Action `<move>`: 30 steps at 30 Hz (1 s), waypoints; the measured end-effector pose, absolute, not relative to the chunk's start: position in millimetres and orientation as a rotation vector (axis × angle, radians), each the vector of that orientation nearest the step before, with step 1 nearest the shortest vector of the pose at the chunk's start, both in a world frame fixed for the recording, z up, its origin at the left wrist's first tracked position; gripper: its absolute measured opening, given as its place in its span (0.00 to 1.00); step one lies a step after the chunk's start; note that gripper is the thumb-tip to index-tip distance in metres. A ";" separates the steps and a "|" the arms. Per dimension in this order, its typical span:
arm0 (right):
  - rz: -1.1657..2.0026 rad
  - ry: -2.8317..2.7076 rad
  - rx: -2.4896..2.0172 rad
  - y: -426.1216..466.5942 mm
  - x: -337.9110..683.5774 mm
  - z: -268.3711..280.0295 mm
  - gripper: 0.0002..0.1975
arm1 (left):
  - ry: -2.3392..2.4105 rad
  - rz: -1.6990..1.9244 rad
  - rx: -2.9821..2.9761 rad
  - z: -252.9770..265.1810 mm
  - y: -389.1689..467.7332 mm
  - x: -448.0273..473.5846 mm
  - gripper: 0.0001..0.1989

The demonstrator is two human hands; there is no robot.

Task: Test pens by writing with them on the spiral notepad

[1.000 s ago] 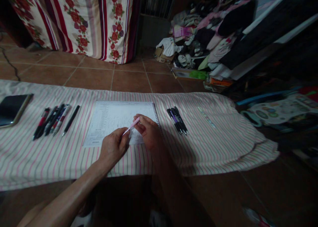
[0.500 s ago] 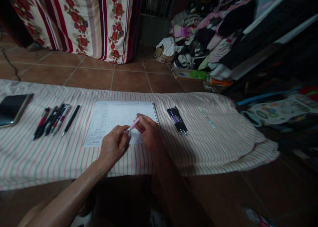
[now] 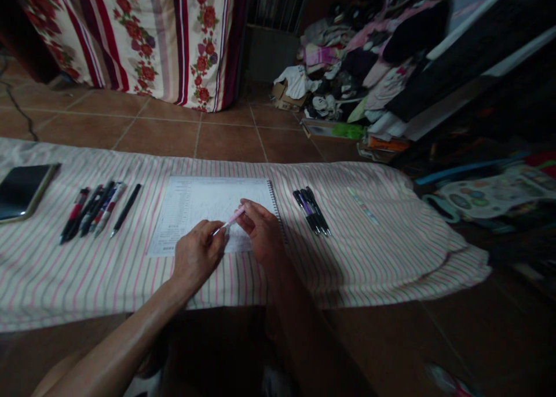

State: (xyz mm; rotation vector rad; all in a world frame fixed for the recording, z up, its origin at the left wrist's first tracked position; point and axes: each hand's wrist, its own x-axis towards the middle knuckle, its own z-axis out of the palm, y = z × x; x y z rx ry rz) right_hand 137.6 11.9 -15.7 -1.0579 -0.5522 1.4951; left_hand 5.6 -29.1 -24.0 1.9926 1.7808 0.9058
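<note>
A slim pink pen [image 3: 235, 215] slants between my two hands, over the lower part of an open spiral notebook [image 3: 217, 194]. My left hand [image 3: 198, 252] pinches its lower end, where a pale, shiny section shows by the thumb. At the upper pink end, my right hand [image 3: 262, 229] grips the barrel between thumb and fingers. The pages carry a printed table on the left and faint marks elsewhere; my hands cover part of them.
Several pens [image 3: 93, 211] lie left of the notebook, with a black pen [image 3: 125, 210] beside them. More pens [image 3: 311, 211] and a pale patterned pen [image 3: 362, 206] lie right. A dark-screened device [image 3: 24, 191] rests far left on the striped cloth [image 3: 391, 258].
A little more of the pen's pale, shiny section shows by my left hand. Both hands stay nearly in place; the whole view has shifted very slightly.
</note>
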 end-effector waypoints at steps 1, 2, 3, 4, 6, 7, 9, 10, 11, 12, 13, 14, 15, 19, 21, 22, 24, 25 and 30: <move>1.484 -0.542 -1.062 12.1 138.1 -15.8 0.14 | 1.779 0.906 1.993 -24.4 -29.2 5.5 0.13; 1.473 -0.534 -1.064 12.5 138.8 -15.8 0.14 | 1.776 0.904 1.994 -24.8 -29.3 5.3 0.13; 1.464 -0.532 -1.064 13.1 139.8 -15.8 0.14 | 1.773 0.903 1.997 -25.3 -29.5 5.2 0.13; 1.457 -0.536 -1.064 13.7 141.0 -15.7 0.14 | 1.772 0.899 2.001 -25.8 -29.6 5.0 0.13; 1.441 -0.540 -1.075 15.4 143.8 -15.6 0.13 | 1.773 0.886 2.013 -26.4 -30.0 4.6 0.13; 1.430 -0.536 -1.085 16.4 145.5 -15.5 0.13 | 1.776 0.877 2.019 -26.5 -30.3 4.4 0.14; 1.411 -0.520 -1.100 18.5 149.1 -15.6 0.13 | 1.786 0.858 2.030 -25.9 -31.0 4.0 0.14; 1.403 -0.509 -1.103 19.5 151.2 -15.8 0.12 | 1.795 0.849 2.035 -25.4 -31.4 3.7 0.14; 1.397 -0.499 -1.103 20.6 153.3 -16.2 0.12 | 1.802 0.837 2.040 -24.6 -31.8 3.4 0.14; 1.392 -0.491 -1.105 21.6 155.5 -16.6 0.12 | 1.809 0.825 2.046 -23.8 -32.2 3.0 0.14; 1.385 -0.484 -1.108 22.5 157.7 -17.2 0.11 | 1.816 0.815 2.051 -23.0 -32.6 2.5 0.14; 1.375 -0.482 -1.113 23.4 159.8 -17.7 0.11 | 1.822 0.806 2.056 -22.2 -33.0 2.0 0.14; 1.368 -0.485 -1.121 24.1 161.8 -18.2 0.12 | 1.829 0.797 2.061 -21.5 -33.2 1.4 0.14; 1.324 -0.502 -1.148 26.1 168.0 -18.3 0.13 | 1.871 0.767 2.097 -19.9 -33.2 -0.9 0.13; 1.277 -0.503 -1.165 27.2 170.1 -17.9 0.13 | 1.898 0.759 2.122 -19.4 -33.1 -2.0 0.13; 1.250 -0.507 -1.177 28.0 171.0 -18.2 0.13 | 1.907 0.756 2.133 -19.0 -33.1 -2.5 0.13; 1.199 -0.537 -1.215 30.1 172.8 -20.3 0.13 | 1.921 0.749 2.152 -18.3 -33.3 -3.4 0.13; 1.175 -0.570 -1.234 31.3 173.8 -22.4 0.14 | 1.927 0.742 2.157 -17.9 -33.5 -3.8 0.14; 0.969 -0.844 -1.374 37.4 179.2 -37.9 0.18 | 1.930 0.732 2.158 -17.5 -33.5 -5.4 0.14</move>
